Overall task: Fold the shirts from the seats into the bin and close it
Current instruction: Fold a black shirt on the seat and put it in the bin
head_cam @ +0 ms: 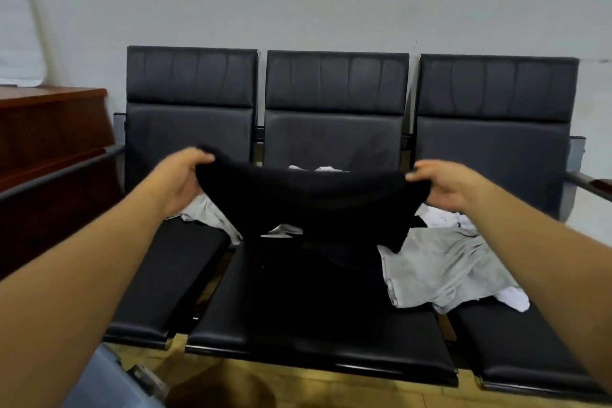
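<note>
I hold a black shirt stretched in the air above the middle seat of a black three-seat bench. My left hand grips its left edge and my right hand pinches its right edge. The cloth sags between them and hangs down over the seat. A grey shirt lies crumpled across the middle and right seats, with white garments behind and under it. Another light grey garment lies on the left seat behind my left hand. A corner of the pale bin shows at the bottom left.
A brown wooden cabinet stands left of the bench, beyond a dark metal armrest. A white wall rises behind the seat backs. Yellowish floor shows under the bench front edge.
</note>
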### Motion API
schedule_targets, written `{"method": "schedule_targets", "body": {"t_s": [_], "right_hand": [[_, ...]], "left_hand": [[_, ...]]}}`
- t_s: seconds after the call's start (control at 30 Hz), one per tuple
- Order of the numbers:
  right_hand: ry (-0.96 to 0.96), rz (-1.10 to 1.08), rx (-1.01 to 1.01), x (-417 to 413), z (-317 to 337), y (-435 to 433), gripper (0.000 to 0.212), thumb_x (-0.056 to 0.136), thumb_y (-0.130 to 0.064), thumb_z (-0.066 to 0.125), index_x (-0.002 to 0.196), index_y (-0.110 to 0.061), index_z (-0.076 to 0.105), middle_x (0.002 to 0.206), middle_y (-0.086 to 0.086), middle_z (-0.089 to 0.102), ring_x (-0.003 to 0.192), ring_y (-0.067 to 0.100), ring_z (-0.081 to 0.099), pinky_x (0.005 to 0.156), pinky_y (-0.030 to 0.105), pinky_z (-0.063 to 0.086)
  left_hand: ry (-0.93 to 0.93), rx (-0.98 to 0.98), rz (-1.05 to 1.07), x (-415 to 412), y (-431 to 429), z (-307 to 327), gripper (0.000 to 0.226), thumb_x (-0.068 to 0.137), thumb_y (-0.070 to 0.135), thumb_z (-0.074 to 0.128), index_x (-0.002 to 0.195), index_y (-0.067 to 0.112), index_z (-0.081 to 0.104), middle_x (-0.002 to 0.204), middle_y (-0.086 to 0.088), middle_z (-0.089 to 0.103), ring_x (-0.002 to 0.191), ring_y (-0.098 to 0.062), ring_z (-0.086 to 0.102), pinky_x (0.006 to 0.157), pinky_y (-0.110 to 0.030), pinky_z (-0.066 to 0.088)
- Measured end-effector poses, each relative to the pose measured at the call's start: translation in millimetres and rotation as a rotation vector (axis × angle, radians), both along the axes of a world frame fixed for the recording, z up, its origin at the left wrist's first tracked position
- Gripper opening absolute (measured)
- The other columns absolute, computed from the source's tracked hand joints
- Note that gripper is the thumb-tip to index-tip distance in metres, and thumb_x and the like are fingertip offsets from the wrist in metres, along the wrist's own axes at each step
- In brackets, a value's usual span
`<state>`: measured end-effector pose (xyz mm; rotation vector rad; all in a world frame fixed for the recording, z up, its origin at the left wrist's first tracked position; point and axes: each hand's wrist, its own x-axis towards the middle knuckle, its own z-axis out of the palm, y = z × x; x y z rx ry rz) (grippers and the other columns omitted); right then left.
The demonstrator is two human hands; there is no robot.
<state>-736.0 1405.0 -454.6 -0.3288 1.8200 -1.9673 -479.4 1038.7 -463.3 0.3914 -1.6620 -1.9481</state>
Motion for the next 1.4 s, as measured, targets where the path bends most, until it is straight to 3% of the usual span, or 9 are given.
{"method": "schedule_targets", "body": {"t_s": [0.1, 0.23, 0.33, 0.43, 0.63, 0.93, 1.1, 1.2, 1.4], "right_hand": [[-0.081, 0.026, 0.333, 24, -69, 16, 0.041, 0.082, 0.022, 0.058, 0.119, 0.002, 0.061, 0.103, 0.020, 0.069, 0.097, 0.033, 0.065, 0.084, 0.043, 0.054], [-0.157, 0.153, 0.724, 67, -142, 33, 0.030, 0.077, 0.011, 0.073, 0.106, 0.009, 0.066, 0.096, 0.024, 0.074, 0.091, 0.039, 0.071, 0.076, 0.049, 0.060], [-0.121, 0.227, 0.815, 87, -168, 36, 0.020, 0.081, 0.006, 0.073, 0.100, 0.004, 0.068, 0.092, 0.016, 0.075, 0.084, 0.028, 0.069, 0.072, 0.036, 0.057], [-0.015, 0.285, 0.883, 90, -171, 37, 0.013, 0.085, -0.002, 0.072, 0.097, 0.000, 0.067, 0.097, 0.014, 0.072, 0.086, 0.025, 0.068, 0.068, 0.027, 0.052], [0.164, 0.359, 0.983, 89, -177, 40, 0.024, 0.081, -0.022, 0.079, 0.095, -0.008, 0.066, 0.101, 0.008, 0.069, 0.097, 0.025, 0.063, 0.075, 0.032, 0.048], [0.261, 0.433, 1.292, 93, -158, 43, 0.052, 0.082, -0.035, 0.080, 0.120, -0.007, 0.059, 0.111, 0.006, 0.057, 0.086, 0.021, 0.056, 0.065, 0.028, 0.051], [0.327, 0.388, 1.371, 97, -155, 35, 0.038, 0.085, -0.030, 0.078, 0.092, -0.008, 0.048, 0.090, 0.004, 0.051, 0.073, 0.018, 0.051, 0.054, 0.023, 0.044], [0.444, 0.271, 1.219, 91, -169, 21, 0.038, 0.093, -0.038, 0.065, 0.078, -0.008, 0.048, 0.084, 0.005, 0.054, 0.082, 0.023, 0.055, 0.060, 0.026, 0.039], [0.501, 0.067, 1.229, 82, -206, 0, 0.055, 0.096, -0.034, 0.059, 0.134, 0.000, 0.039, 0.133, 0.022, 0.043, 0.121, 0.038, 0.049, 0.095, 0.041, 0.044]], "left_hand": [[-0.284, -0.083, -0.017, 33, 12, -74, 0.015, 0.092, 0.002, 0.059, 0.099, 0.010, 0.070, 0.099, -0.010, 0.075, 0.096, -0.023, 0.070, 0.089, -0.039, 0.054], [-0.693, -0.158, -0.101, 75, 21, -155, 0.007, 0.085, -0.001, 0.066, 0.089, 0.004, 0.064, 0.082, -0.013, 0.074, 0.085, -0.026, 0.069, 0.082, -0.043, 0.056], [-0.907, -0.296, -0.214, 93, 20, -179, 0.045, 0.067, 0.018, 0.080, 0.108, 0.006, 0.066, 0.092, -0.015, 0.073, 0.083, -0.024, 0.070, 0.076, -0.047, 0.059], [-0.943, -0.410, -0.231, 93, 36, -172, 0.020, 0.085, 0.018, 0.075, 0.097, 0.010, 0.061, 0.064, 0.004, 0.062, 0.051, -0.008, 0.053, 0.048, -0.023, 0.041], [-1.062, -0.671, -0.333, 92, 42, -183, 0.029, 0.086, 0.052, 0.071, 0.104, 0.029, 0.071, 0.116, 0.006, 0.066, 0.097, -0.014, 0.063, 0.073, -0.025, 0.049], [-1.163, -0.765, -0.414, 86, 41, -182, 0.025, 0.090, 0.035, 0.070, 0.067, 0.027, 0.067, 0.072, 0.004, 0.064, 0.074, -0.017, 0.060, 0.078, -0.035, 0.051], [-1.075, -0.878, -0.208, 67, 49, -187, 0.028, 0.094, 0.042, 0.066, 0.088, 0.015, 0.066, 0.082, -0.001, 0.070, 0.074, -0.015, 0.065, 0.062, -0.025, 0.049], [-1.018, -0.927, 0.030, 43, 49, -196, 0.027, 0.093, 0.037, 0.067, 0.095, 0.011, 0.060, 0.102, -0.010, 0.064, 0.097, -0.026, 0.062, 0.073, -0.034, 0.046], [-1.166, -0.766, 0.171, -1, 48, -212, 0.077, 0.087, 0.043, 0.075, 0.135, -0.006, 0.041, 0.132, -0.025, 0.051, 0.116, -0.041, 0.056, 0.093, -0.044, 0.050]]}}
